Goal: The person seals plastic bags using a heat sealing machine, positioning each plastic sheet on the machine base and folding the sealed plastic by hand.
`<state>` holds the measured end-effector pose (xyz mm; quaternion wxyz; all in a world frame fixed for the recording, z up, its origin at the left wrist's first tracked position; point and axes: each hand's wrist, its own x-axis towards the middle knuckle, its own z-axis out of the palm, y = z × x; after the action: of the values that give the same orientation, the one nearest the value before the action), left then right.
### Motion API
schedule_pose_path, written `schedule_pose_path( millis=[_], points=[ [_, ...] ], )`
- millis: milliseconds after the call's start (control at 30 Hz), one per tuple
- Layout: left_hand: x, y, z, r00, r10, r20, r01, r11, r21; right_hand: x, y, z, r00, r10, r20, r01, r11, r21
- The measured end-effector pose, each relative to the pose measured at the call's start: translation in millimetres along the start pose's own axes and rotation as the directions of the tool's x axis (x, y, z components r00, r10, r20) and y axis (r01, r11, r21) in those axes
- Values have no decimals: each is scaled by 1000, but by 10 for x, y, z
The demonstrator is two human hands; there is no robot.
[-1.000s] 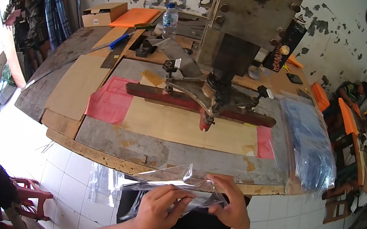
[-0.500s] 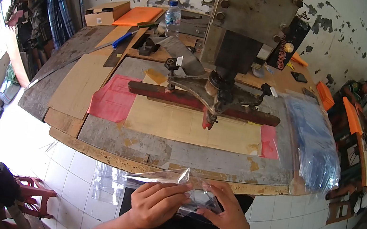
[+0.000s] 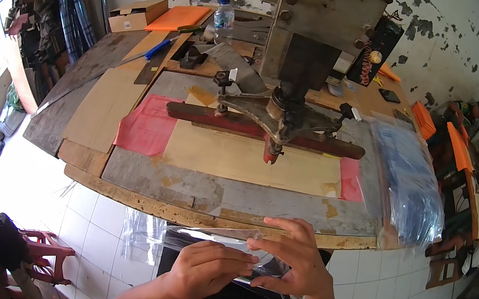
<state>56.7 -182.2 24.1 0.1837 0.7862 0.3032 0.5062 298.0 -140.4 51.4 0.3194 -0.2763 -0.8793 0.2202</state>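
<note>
To work well with this clear plastic film [image 3: 183, 236], we should pinch it lightly near the edge and keep it flat, so it does not crease. Our left hand [image 3: 205, 269] grips it with bent fingers; our right hand [image 3: 299, 268] is spread around it. The film, before the workbench [image 3: 228, 223], looks thin, glossy and slightly wrinkled.

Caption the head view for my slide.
Hands handling clear plastic in front of a table with a metal press.
</note>
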Motion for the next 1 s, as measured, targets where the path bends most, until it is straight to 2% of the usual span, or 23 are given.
schedule_pose_path(
  millis=[67, 167, 367, 467, 533, 667, 733, 833, 900, 933, 1000],
  points=[
    [20, 3, 21, 1000, -3, -15, 3, 1000, 8, -1, 17, -2, 1000, 23, -10, -24, 999, -27],
    [23, -26, 29, 1000, 0, -26, 0, 1000, 15, 10, 15, -9, 1000, -22, 13, 22, 999, -24],
    [69, -67, 40, 998, 11, -56, -7, 998, 69, -81, 58, 74, 992, 47, -115, -40, 997, 60],
    [94, -72, 55, 998, 7, -58, -2, 996, 93, 10, -69, 1, 993, 22, -119, -27, 999, -39],
    [119, -86, 50, 999, 4, -51, 1, 995, 96, 143, -274, -35, 975, 70, -210, -79, 996, -36],
    [182, -76, 58, 1000, -4, -26, 7, 994, 113, 64, -221, -3, 975, 124, -186, -119, 992, 35],
    [206, -78, 60, 999, -21, -36, 25, 991, 131, 64, -185, 11, 958, 200, -207, -196, 980, 41],
    [215, -83, 56, 999, -41, -10, 42, 988, 146, 78, -122, 47, 946, 212, -246, -195, 976, 94],
    [198, -22, 32, 969, -249, 1, 248, 966, 74, 74, -84, 57, 931, 232, -281, -208, 972, 113],
    [206, -3, -4, 969, -248, 2, 248, 966, 72, 66, -73, 55, 914, 254, -317, -222, 966, 134],
    [213, -4, -122, 902, -425, 82, 407, 897, 176, 79, -73, 15, 896, 269, -354, -243, 963, 116]
  ],
)
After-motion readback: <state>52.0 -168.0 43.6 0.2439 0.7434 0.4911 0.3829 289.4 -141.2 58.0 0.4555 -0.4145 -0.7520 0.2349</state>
